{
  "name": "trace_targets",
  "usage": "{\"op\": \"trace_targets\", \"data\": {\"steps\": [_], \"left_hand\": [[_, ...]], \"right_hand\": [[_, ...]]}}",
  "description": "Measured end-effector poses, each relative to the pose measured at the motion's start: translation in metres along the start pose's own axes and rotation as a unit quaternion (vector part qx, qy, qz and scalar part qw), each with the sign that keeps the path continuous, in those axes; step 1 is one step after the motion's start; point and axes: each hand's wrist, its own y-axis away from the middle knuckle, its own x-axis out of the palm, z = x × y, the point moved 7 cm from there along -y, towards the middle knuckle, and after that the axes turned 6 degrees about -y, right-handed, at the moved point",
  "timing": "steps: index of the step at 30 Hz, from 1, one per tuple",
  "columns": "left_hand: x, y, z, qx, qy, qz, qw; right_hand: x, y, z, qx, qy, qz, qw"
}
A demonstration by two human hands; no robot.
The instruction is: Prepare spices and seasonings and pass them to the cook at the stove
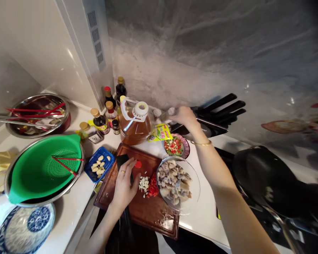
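My left hand [125, 181] lies over the dark, wide blade of a cleaver [121, 161] on the wooden cutting board [145, 218], its fingers stretched and thumb apart. A small red disc, perhaps a cap [138, 164], sits by the fingertips. Chopped garlic [144, 184] and chopped red chilli [153, 187] lie to the right of this hand. At the back, my right hand [184, 116] has its fingers closed around a small clear shaker jar with a perforated top [171, 111]. A glass bowl of cut meat pieces [174, 181] stands on the board's right edge.
A big oil jug [136, 127], a yellow-green packet [160, 133] and sauce bottles [101, 121] line the back. A plate of chopped chilli [175, 145] stands near the knife block [209, 125]. Left are a garlic tray [99, 164] and green colander [46, 169]; right, a black wok [265, 180].
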Motion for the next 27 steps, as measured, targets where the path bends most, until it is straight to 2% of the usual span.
{"op": "trace_targets", "data": {"steps": [3, 6, 8, 10, 13, 16, 18, 20, 21, 22, 23, 27], "left_hand": [[-0.008, -0.016, -0.025, 0.016, -0.006, -0.034, 0.999], [-0.019, -0.028, -0.048, 0.033, -0.051, -0.059, 0.996], [-0.027, -0.029, -0.057, 0.035, -0.070, -0.048, 0.996], [-0.036, -0.025, -0.058, 0.026, -0.067, -0.018, 0.997], [-0.054, -0.011, -0.051, 0.010, -0.036, 0.046, 0.998], [-0.067, 0.007, -0.030, -0.024, 0.042, 0.149, 0.988], [-0.071, 0.022, -0.014, -0.042, 0.147, 0.237, 0.959], [-0.072, 0.039, -0.003, -0.033, 0.269, 0.328, 0.905], [-0.075, 0.047, 0.001, -0.027, 0.311, 0.356, 0.881], [-0.079, 0.053, 0.006, -0.024, 0.330, 0.365, 0.870], [-0.084, 0.057, 0.013, -0.029, 0.323, 0.353, 0.878], [-0.111, 0.061, 0.034, -0.059, 0.112, 0.193, 0.973]], "right_hand": [[-0.021, 0.078, 0.031, -0.096, -0.078, 0.078, 0.989], [-0.023, 0.157, 0.070, -0.169, -0.126, 0.152, 0.965], [-0.019, 0.197, 0.092, -0.203, -0.151, 0.177, 0.951], [-0.014, 0.225, 0.109, -0.223, -0.177, 0.196, 0.939], [-0.005, 0.249, 0.125, -0.243, -0.206, 0.228, 0.920], [0.000, 0.265, 0.141, -0.271, -0.218, 0.251, 0.903], [0.003, 0.278, 0.157, -0.318, -0.226, 0.277, 0.878], [0.006, 0.295, 0.176, -0.389, -0.237, 0.327, 0.828], [0.009, 0.304, 0.184, -0.419, -0.238, 0.353, 0.802], [0.011, 0.310, 0.191, -0.437, -0.237, 0.369, 0.786], [0.013, 0.312, 0.197, -0.440, -0.235, 0.372, 0.783], [0.031, 0.307, 0.215, -0.350, -0.178, 0.333, 0.857]]}}
